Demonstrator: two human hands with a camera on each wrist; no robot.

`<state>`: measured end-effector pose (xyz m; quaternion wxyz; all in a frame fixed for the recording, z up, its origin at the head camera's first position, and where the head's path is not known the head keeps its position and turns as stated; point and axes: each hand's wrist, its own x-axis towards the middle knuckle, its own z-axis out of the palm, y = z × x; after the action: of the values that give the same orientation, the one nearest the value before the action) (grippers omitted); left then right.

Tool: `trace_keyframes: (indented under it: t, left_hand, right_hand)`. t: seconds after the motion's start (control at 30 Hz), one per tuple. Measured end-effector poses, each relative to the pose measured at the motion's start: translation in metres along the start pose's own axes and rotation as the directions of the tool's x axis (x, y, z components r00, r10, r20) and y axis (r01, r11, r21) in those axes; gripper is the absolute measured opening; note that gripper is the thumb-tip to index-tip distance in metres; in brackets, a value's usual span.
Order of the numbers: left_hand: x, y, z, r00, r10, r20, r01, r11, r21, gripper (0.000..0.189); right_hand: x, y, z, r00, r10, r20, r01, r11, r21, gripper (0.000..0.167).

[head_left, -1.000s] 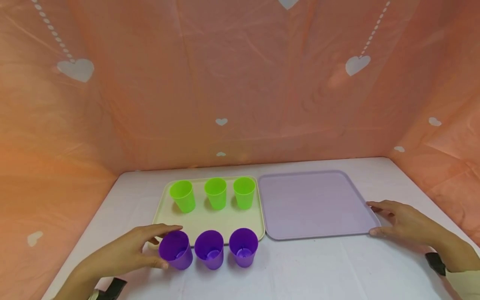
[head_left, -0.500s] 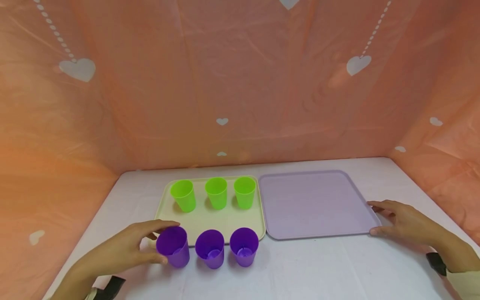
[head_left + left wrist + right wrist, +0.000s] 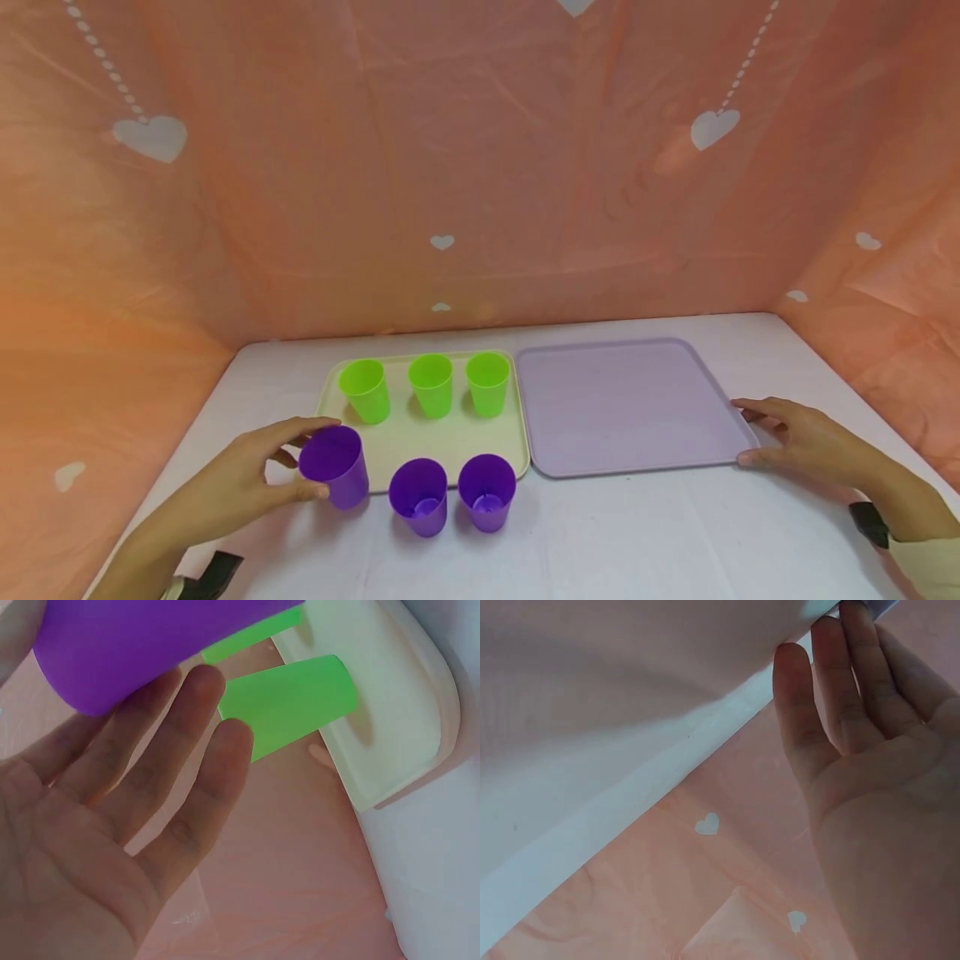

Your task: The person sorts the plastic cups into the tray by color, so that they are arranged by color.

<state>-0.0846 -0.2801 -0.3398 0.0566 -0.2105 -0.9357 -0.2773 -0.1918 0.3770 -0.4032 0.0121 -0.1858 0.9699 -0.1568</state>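
My left hand grips a purple cup between thumb and fingers, held upright just off the table by the cream tray's front left corner. Close up in the left wrist view, the purple cup lies against the fingers. Two more purple cups, one in the middle and one to its right, stand in front of that tray. A row of green cups, left, middle and right, stands on it. My right hand, fingers relaxed, touches the lavender tray's right edge near its front corner.
Both trays lie side by side on a white-covered table. Orange cloth with white hearts encloses the back and both sides. The lavender tray bears no cups.
My left hand has taken hold of the leftmost purple cup, raised it and carried it left and a little away from me. The right hand stays at the lavender tray.
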Motion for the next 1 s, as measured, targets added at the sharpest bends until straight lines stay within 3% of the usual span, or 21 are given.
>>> trace_keyframes:
  t: [0.2,0.37,0.6,1.0]
  left_hand:
    - [0.008,0.004,-0.001,0.999,-0.025,-0.047,0.025,1.0,0.0,0.061]
    - [0.025,0.009,-0.004,0.999,-0.043,-0.032,0.043,0.999,-0.008,0.063]
    - [0.053,0.023,-0.008,1.0,-0.011,-0.024,0.011,1.0,-0.01,0.062]
    - [0.089,0.052,-0.016,0.999,0.032,0.004,-0.032,0.999,-0.007,0.066]
  right_hand:
    - [0.0,-0.001,0.0,1.0,0.006,0.008,-0.006,1.0,0.029,0.078]
    - [-0.001,0.0,-0.001,1.0,0.0,-0.001,0.0,1.0,0.017,0.078]
    - [0.001,0.0,-0.001,0.994,-0.08,-0.067,0.08,0.997,-0.012,0.075]
    - [0.001,-0.003,0.0,0.995,-0.08,-0.056,0.083,0.994,0.07,0.074]
